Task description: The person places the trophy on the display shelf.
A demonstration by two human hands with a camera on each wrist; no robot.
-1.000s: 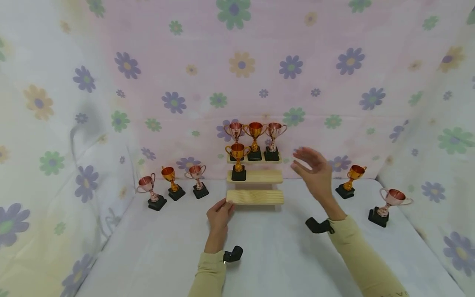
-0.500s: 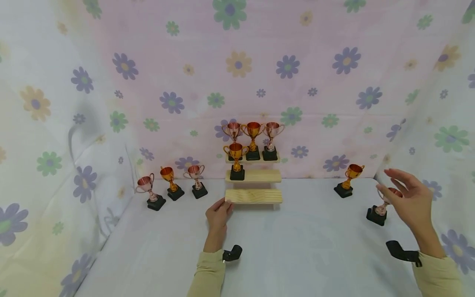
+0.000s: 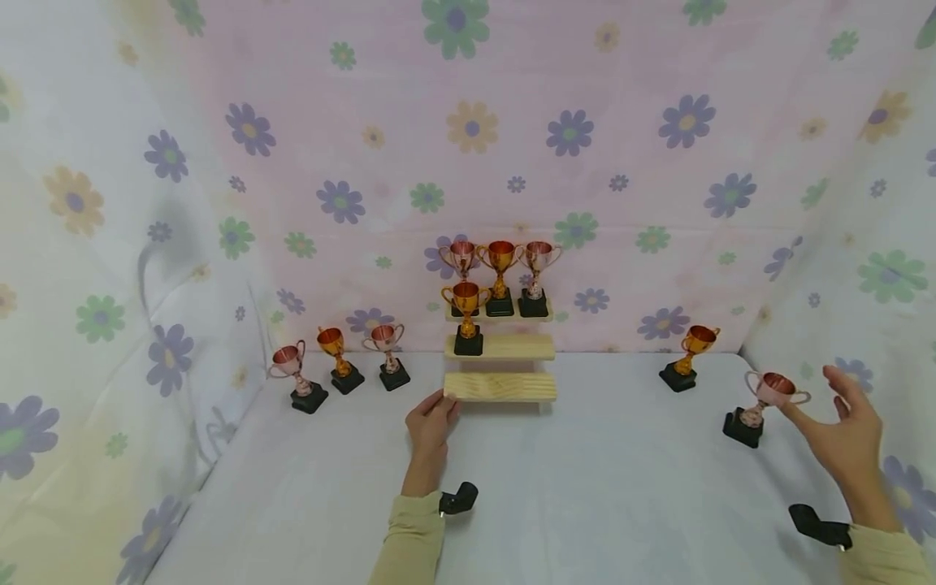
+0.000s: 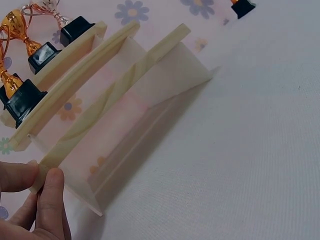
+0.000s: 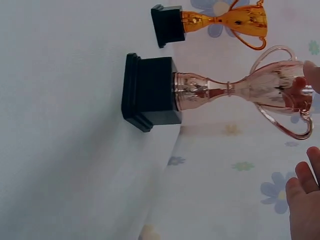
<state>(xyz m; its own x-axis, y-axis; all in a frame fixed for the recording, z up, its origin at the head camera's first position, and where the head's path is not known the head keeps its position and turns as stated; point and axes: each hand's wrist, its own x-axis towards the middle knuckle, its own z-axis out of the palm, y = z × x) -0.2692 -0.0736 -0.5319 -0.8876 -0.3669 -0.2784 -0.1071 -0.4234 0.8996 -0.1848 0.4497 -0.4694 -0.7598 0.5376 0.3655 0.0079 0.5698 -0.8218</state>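
Note:
My left hand (image 3: pixel 430 431) pinches the left end of the lowest board on a three-step wooden display stand (image 3: pixel 504 387). In the left wrist view the thumb and fingers grip that board end, and clear side supports show beneath. On the right, my right hand (image 3: pixel 848 435) is spread beside a rose-gold trophy cup (image 3: pixel 773 390) with a black base, its thumb at the cup's rim and its other fingers apart from it. The right wrist view shows this trophy (image 5: pixel 195 91) standing on the table. A gold trophy (image 3: pixel 469 313) is on the middle step's left end.
Three trophies (image 3: pixel 500 268) line the top step. Left of the stand are two rose-gold trophies and a gold trophy (image 3: pixel 332 345). Another gold trophy (image 3: pixel 698 341) stands at the right rear. Flowered cloth walls (image 3: pixel 512 146) enclose the white table (image 3: pixel 585 504).
My right hand has moved from beside the stand to the far right, reaching the rose-gold trophy with its fingers spread. The left hand has kept its grip on the lowest board.

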